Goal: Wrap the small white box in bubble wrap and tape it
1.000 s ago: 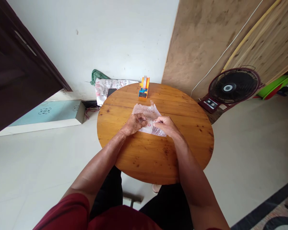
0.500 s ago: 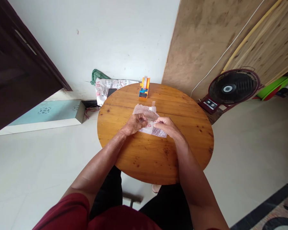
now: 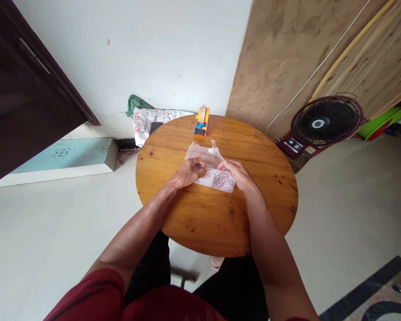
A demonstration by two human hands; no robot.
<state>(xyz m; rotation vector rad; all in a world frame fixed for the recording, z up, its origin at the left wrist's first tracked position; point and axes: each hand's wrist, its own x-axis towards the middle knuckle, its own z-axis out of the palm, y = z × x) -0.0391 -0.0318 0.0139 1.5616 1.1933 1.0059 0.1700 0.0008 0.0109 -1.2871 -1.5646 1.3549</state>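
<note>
A sheet of clear bubble wrap (image 3: 224, 179) lies on the round wooden table (image 3: 207, 223), partly folded. A pale, flat piece shows through near its front middle, too unclear to name. My left hand (image 3: 190, 171) is closed at the wrap's left side, thumb and forefinger pinched on it. My right hand (image 3: 238, 173) is at the right side, fingers bent over the wrap's edge and thumb hidden from view. A short strip of clear tape (image 3: 213, 143) sticks out from the wrap's far edge.
An orange and blue tape dispenser (image 3: 201, 122) stands at the table's far edge. Behind it, a white printed sack (image 3: 142, 125) leans by the wall. A dark round fan (image 3: 325, 120) is on the floor to the right, and a pale blue box (image 3: 67, 154) lies left.
My right hand has shifted slightly right, from a pinch near the middle to the wrap's right side. More of the wrap's right flap now shows. My left hand has hardly moved.
</note>
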